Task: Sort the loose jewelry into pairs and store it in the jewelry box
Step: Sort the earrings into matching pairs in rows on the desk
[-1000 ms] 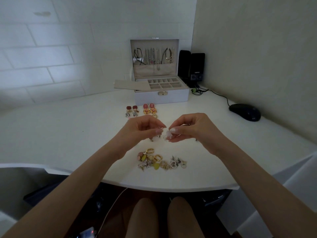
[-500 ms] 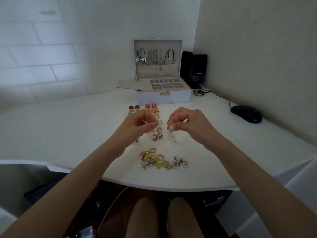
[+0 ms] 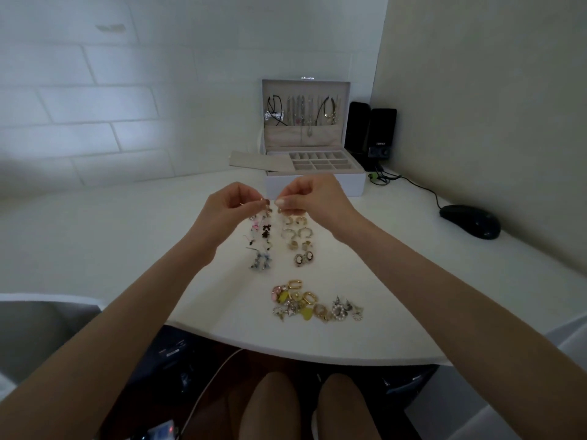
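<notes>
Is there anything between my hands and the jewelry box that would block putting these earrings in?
Nothing visible blocks it. The left hand and right hand hover just in front of the jewelry box, whose lid stands open with its compartments exposed. The beige panel sticks out to the box's left, clear of the path.

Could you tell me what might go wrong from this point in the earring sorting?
1. Both hands, left hand and right hand, pinch small pieces above the sorted rows; a drop could scatter those pairs.
2. The unsorted pile lies close to the desk edge; a forearm could sweep pieces off.
</notes>
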The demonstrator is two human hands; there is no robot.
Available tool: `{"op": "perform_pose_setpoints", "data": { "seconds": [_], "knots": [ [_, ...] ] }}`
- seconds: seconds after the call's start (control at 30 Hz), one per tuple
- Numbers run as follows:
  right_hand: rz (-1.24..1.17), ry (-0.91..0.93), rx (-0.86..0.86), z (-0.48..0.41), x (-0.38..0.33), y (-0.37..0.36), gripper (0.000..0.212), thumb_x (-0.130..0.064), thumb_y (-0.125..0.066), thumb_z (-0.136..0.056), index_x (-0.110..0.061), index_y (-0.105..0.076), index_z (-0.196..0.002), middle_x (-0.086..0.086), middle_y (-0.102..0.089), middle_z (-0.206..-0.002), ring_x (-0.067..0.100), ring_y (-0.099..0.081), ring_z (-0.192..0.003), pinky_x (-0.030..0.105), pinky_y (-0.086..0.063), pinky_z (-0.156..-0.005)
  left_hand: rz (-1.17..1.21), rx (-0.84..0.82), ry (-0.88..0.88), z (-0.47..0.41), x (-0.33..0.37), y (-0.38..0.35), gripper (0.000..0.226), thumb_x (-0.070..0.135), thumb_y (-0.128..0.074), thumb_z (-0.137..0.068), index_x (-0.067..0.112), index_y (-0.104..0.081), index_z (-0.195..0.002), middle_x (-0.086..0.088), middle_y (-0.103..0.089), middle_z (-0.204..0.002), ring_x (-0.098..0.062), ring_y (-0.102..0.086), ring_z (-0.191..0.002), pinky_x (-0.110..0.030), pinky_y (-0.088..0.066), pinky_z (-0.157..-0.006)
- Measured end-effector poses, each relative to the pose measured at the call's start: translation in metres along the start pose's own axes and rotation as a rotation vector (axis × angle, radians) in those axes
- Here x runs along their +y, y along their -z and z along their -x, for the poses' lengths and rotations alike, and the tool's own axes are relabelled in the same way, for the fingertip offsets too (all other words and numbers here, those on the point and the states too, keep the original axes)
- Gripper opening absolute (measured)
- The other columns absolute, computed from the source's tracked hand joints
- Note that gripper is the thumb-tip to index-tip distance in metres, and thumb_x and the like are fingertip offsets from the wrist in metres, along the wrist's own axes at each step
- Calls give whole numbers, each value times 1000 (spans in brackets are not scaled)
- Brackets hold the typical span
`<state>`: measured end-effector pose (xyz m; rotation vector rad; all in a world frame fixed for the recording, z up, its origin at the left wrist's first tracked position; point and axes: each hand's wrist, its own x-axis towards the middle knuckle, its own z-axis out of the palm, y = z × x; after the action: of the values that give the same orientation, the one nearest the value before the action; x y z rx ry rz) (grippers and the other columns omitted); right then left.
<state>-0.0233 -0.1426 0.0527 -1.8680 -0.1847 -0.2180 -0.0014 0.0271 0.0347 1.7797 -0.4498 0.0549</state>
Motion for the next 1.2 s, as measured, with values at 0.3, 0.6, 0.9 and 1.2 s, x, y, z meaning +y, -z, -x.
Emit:
{"op": "perform_pose_setpoints", "data": {
  "seconds": [0.3, 0.6, 0.9, 1.2],
  "knots": [
    [68, -13, -168, -65, -3, -47, 11, 3, -72, -76, -2, -66, -83, 13, -68, -76, 19, -67, -67, 23, -56, -64, -169, 82, 55, -24, -21, 40, 9, 14, -65, -84, 8, -60, -89, -2, -65, -81, 4, -58, -61, -3, -39, -54],
    [194, -129, -496, -93, 13, -73, 20, 11, -63, -79, 1, -63, -97, 18, -68, -86, 19, -69, -68, 28, -58, -71, -300, -60, 265, -29, -51, 66, 5, 12, -58, -87, 9, -61, -90, -4, -69, -82, -4, -60, -64, -11, -39, -51],
    [533, -38, -356, -127, 28, -92, 27, 12, -67, -74, -2, -66, -98, 14, -70, -94, 18, -65, -78, 10, -46, -53, -258, 23, 287, -71, -86, 64, 6, 14, -66, -82, 11, -65, -87, -4, -63, -83, -15, -56, -76, -22, -40, -64],
    [534, 42, -272, -149, 51, -88, 28, 13, -60, -76, -6, -59, -96, 10, -65, -85, 15, -59, -73, 16, -43, -58, -323, 74, 267, -107, -104, 56, 8, 16, -69, -80, 18, -61, -76, 2, -61, -74, -13, -55, -72, -24, -40, -63]
  ]
}}
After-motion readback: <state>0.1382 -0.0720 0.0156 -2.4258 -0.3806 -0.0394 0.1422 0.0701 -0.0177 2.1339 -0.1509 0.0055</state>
